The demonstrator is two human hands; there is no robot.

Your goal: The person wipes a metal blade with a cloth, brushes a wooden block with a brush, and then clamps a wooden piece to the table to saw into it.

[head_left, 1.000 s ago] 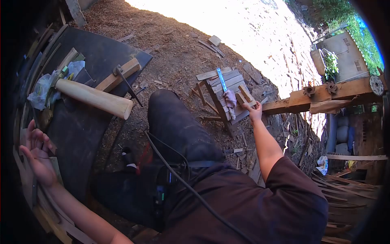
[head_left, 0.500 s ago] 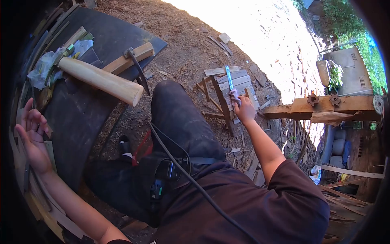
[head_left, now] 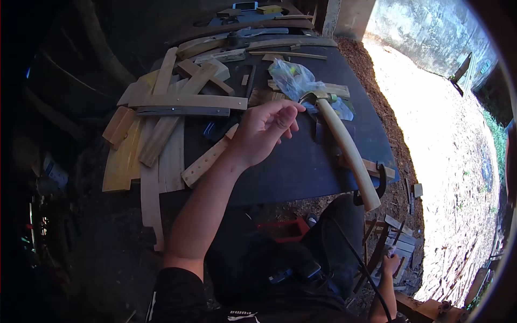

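My left hand (head_left: 269, 129) is raised over the dark tabletop (head_left: 269, 177), its fingers loosely curled and apart, with nothing visible in them. Its index fingertip comes right up to a curved metal piece (head_left: 308, 97) beside a crumpled clear plastic bag (head_left: 295, 76). Sloping down to the right from there is a thick, pale, rounded wooden handle (head_left: 347, 151). Down at the lower right, my right hand (head_left: 391, 262) is closed around the cloth-wrapped end of a thin strip-like tool (head_left: 391, 250), over a small slatted wooden stool (head_left: 404, 242). Most of that tool is hard to see now.
Wooden slats and blocks (head_left: 186, 102) are piled on the table's left, with a drilled wooden strip (head_left: 207, 161) near my forearm. A dark metal clamp (head_left: 382, 180) sits at the right edge by a wooden bar (head_left: 370, 167). A black cable (head_left: 353, 248) crosses my leg.
The view has swung left onto the table. My left hand has gone from the table's side to beside the curved metal piece. My right hand stays at the stool.
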